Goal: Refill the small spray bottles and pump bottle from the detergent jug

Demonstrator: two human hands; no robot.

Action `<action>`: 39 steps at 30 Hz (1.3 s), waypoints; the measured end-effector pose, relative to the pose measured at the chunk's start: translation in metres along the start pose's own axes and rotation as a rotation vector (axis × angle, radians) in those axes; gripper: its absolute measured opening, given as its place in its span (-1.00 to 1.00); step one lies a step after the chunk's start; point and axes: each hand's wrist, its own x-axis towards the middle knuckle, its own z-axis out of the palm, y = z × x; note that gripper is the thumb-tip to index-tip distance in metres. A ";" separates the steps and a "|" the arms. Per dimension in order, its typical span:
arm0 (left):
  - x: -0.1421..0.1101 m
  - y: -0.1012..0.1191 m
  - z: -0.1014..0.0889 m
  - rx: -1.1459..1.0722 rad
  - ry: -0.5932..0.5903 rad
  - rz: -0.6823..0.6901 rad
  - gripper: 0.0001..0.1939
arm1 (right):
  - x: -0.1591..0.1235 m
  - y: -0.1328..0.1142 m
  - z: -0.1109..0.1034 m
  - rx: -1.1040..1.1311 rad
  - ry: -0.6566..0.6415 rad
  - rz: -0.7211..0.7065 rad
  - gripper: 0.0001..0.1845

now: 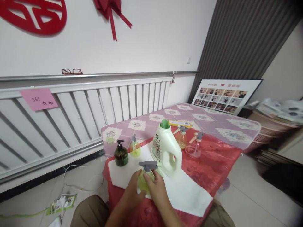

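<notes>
A yellow-green spray bottle [143, 183] with a grey trigger head is upright between my hands, close to my lap. My left hand [133, 188] is closed round the side of its body. My right hand [156, 186] grips it at the neck, just under the trigger head, with the thumb on the near side. Just beyond stands a large pale green detergent jug [169, 149], uncapped, with a green spout showing at its mouth. A dark pump bottle [121, 155] and another yellow spray bottle [135, 148] stand to the left.
Orange [182, 140] and pink [194, 148] spray bottles stand right of the jug, before a yellow box [180, 124]. White cloth [191, 192] lies over a red cover [217, 154] on the table. A pale green cap [110, 139] lies far left. A radiator [127, 105] runs behind.
</notes>
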 end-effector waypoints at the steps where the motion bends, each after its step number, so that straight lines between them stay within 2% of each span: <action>1: 0.000 0.006 -0.006 -0.002 0.011 -0.023 -0.31 | 0.000 -0.002 0.000 0.005 -0.006 -0.003 -0.66; 4: 0.003 0.027 -0.015 -0.096 0.121 -0.039 -0.43 | -0.002 -0.007 0.000 0.012 -0.010 -0.020 -0.73; 8: 0.007 0.055 -0.005 -0.004 0.215 -0.053 -0.60 | -0.002 -0.006 0.001 0.024 -0.023 -0.050 -0.78; 14: 0.012 0.066 0.007 0.152 0.274 -0.069 -0.71 | -0.002 -0.001 -0.002 0.026 -0.051 -0.108 -0.71; 20: 0.013 0.060 0.005 0.161 0.234 -0.075 -0.77 | -0.003 -0.008 -0.009 0.023 -0.113 -0.161 -0.70; 25: 0.013 0.061 -0.002 0.333 0.151 0.057 -0.84 | -0.003 -0.005 -0.011 -0.002 -0.106 -0.185 -0.68; 29: 0.014 0.066 -0.004 0.377 0.073 0.097 -0.83 | -0.002 0.002 -0.012 -0.020 -0.073 -0.195 -0.66; 34: 0.013 0.067 -0.002 0.432 0.096 0.131 -0.87 | -0.003 0.011 -0.010 -0.015 -0.070 -0.187 -0.67; 39: 0.016 0.074 -0.007 0.409 -0.014 0.165 -0.81 | -0.006 0.017 -0.010 0.004 -0.026 -0.170 -0.49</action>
